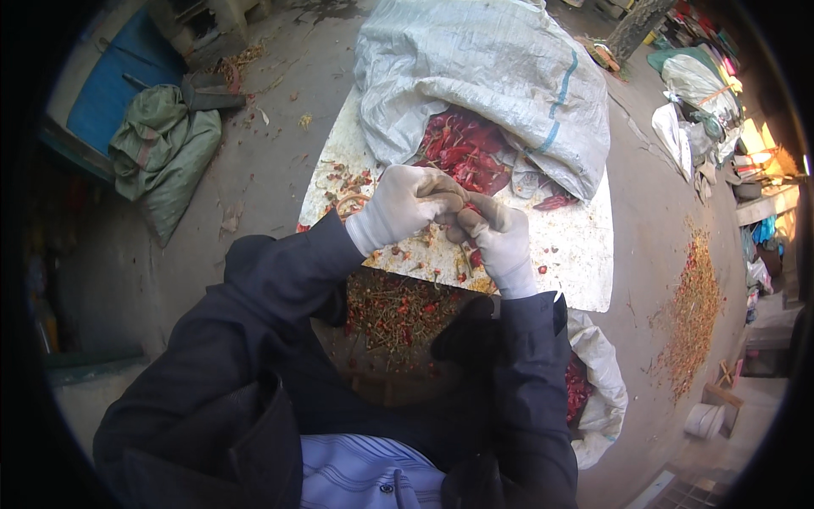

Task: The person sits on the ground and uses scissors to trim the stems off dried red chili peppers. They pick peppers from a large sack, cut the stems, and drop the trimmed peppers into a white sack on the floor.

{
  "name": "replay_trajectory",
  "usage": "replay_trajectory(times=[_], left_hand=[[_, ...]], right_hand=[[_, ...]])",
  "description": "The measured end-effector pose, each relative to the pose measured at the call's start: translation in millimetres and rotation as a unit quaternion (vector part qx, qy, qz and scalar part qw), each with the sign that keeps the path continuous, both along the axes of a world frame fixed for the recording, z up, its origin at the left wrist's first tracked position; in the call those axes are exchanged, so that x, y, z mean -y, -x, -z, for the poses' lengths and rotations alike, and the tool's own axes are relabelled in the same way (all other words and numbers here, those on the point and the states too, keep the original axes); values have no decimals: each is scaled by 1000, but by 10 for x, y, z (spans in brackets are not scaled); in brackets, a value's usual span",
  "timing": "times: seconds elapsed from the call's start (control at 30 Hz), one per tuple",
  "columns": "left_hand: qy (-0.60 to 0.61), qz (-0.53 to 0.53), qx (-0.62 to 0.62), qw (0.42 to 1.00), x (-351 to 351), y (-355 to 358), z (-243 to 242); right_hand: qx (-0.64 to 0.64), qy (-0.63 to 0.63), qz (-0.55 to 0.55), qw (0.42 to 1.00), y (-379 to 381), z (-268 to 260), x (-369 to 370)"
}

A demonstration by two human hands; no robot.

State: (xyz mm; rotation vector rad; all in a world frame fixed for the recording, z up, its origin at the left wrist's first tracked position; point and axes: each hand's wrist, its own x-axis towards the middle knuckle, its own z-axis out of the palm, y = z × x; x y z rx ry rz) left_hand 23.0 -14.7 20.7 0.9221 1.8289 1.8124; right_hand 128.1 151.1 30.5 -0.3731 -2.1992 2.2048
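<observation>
My left hand [413,202] and my right hand [499,232], both in white work gloves with soiled fingers, meet above a white board [575,254]. A dried red chili pepper [472,207] is pinched between their fingertips, mostly hidden by them. Just beyond, a heap of dried red chilies [461,149] spills from the mouth of a white woven sack [483,57] lying on the board. Loose stems and chili caps [407,253] are scattered under and around my hands. Part of a round rim [351,202] shows beside my left wrist.
Below the board's near edge, a pile of stems [400,318] covers the ground between my feet. An open white sack [601,388] with red chilies stands at my right. Farther right, chili debris [690,312] lies on the concrete. A green sack [172,153] rests at the left.
</observation>
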Motion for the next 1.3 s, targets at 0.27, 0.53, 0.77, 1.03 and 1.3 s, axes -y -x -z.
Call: replay_trajectory(times=[0.27, 0.53, 0.77, 1.03, 1.3], left_hand=[[-27, 13, 241, 970, 19, -38, -25], [-85, -59, 242, 965, 163, 329, 72], [398, 45, -342, 850, 71, 271, 605], [482, 50, -319, 814, -286, 117, 943], [414, -32, -210, 885, -293, 162, 990]], right_hand=[[-107, 11, 36, 994, -61, 121, 42], [-191, 69, 95, 975, -81, 166, -26], [-154, 92, 143, 973, -47, 174, -218], [-102, 83, 199, 971, -69, 210, -265], [-68, 73, 196, 976, -68, 232, -293]])
